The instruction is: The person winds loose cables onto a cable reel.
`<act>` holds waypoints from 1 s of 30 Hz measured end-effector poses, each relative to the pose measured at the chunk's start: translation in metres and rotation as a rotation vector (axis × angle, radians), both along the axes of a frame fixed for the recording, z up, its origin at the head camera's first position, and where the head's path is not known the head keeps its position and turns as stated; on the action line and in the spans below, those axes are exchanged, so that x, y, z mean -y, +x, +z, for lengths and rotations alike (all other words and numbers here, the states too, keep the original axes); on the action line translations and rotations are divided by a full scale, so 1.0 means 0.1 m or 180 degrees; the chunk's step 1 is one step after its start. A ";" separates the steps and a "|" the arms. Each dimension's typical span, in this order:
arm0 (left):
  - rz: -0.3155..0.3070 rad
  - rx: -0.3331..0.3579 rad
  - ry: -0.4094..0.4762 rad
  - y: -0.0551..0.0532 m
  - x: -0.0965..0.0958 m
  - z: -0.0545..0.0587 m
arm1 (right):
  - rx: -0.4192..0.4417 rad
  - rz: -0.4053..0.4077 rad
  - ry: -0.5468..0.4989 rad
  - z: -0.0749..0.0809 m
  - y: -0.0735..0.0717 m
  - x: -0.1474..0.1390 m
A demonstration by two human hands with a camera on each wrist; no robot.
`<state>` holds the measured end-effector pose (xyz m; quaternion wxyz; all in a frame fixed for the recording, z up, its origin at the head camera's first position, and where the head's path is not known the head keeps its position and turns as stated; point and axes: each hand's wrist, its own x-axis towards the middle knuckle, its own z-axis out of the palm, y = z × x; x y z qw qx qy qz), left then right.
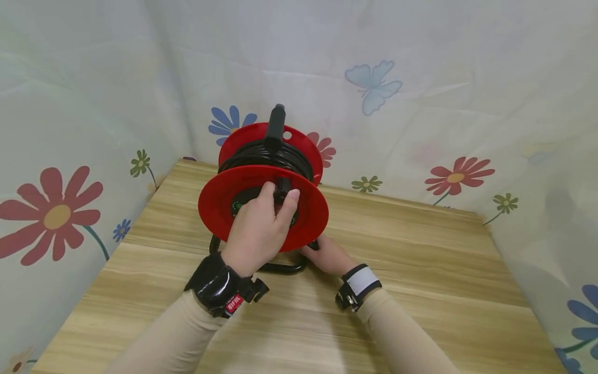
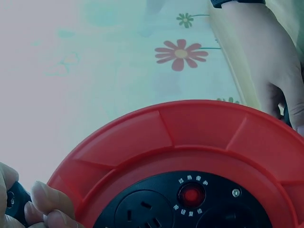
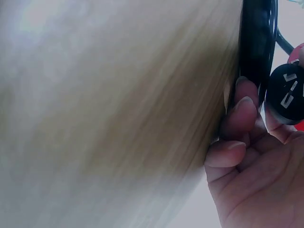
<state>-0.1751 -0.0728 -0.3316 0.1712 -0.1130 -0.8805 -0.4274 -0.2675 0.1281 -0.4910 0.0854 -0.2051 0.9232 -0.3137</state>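
A red cable reel [image 1: 212, 200] wound with black cable [image 1: 261, 154] stands on a black tubular frame [image 1: 285, 268], its black carrying handle [image 1: 275, 127] uppermost. At the front disc, my left hand [image 1: 259, 228] pinches a small black knob [image 1: 283, 186] between thumb and fingers. Low on the right, my right hand [image 1: 329, 257] grips the frame's tube, its fingers curled against the black tube [image 3: 256, 47] in the right wrist view. Beside them there, a round black piece [image 3: 286, 95] shows pale, slot-like marks. The left wrist view shows a socket [image 2: 142, 209] and a red button [image 2: 192, 194] on the disc's black centre.
The reel stands toward the back of a wood-grain table [image 1: 411, 270]. A pale cloth wall [image 1: 299, 41] printed with flowers and a butterfly encloses the table behind and at both sides. Both wrists wear black straps.
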 end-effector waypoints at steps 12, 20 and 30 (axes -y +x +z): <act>-0.0006 0.0030 -0.0091 0.00 -0.08 -0.03 | 0.0078 0.0070 -0.0189 -0.01 0.04 0.02; 0.0003 0.0004 -0.0263 0.00 -0.14 -0.05 | 0.0323 0.0440 -0.0358 0.02 0.04 0.02; -0.0002 -0.0005 -0.0335 0.00 -0.19 -0.05 | 0.0433 0.0292 -0.0136 0.00 0.03 -0.08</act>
